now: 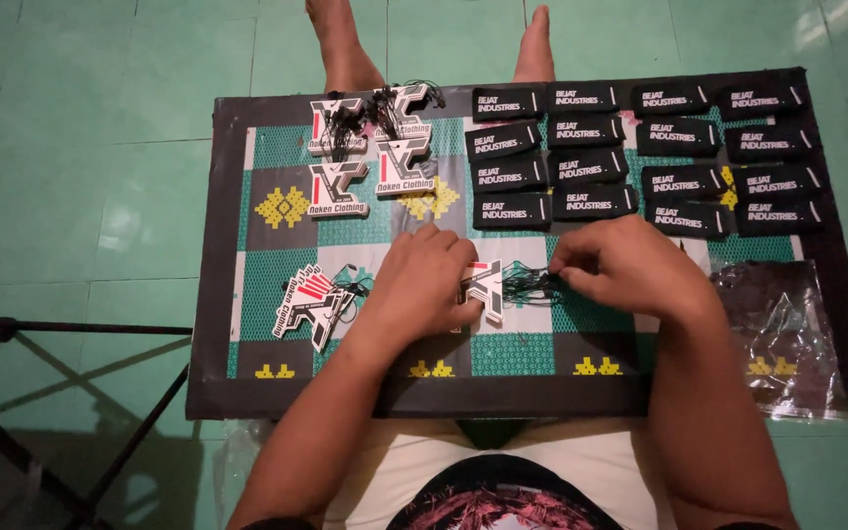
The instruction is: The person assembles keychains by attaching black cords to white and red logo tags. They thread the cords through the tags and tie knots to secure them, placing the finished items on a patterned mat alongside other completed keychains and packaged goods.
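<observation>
We are looking straight down at a low table (218, 255) covered in a green, grey and white checked cloth with yellow motifs, sitting on a green tiled floor (71, 147).

Our left hand (419, 285) is lying near the middle of the table, fingers curled and pressing down on a white, angular hang tag (486, 285) with red and black marks. The tag is sticking out from under that hand at its 3 o'clock side. A bundle of thin black strings (532, 285) is running from the tag towards 3 o'clock, where our right hand (625, 267) is pinching it between thumb and fingertips. The two hands are sitting close together, with the tag and strings between them.

At 9 o'clock from the left hand, a small fanned pile of similar tags (311, 304) is lying just beside it. At 11 o'clock, towards the table's far edge, more stacked white tags (370, 147) are lying flat with black strings tangled on top.

From 12 to 2 o'clock, rows of black rectangular labels (640, 147) with white lettering are filling the far right part of the table. At 4 o'clock from the right hand, a crumpled clear plastic bag (782, 329) is resting near the table's right edge.

Two bare feet (341, 39) of another person are showing beyond the far edge at 12 o'clock.
</observation>
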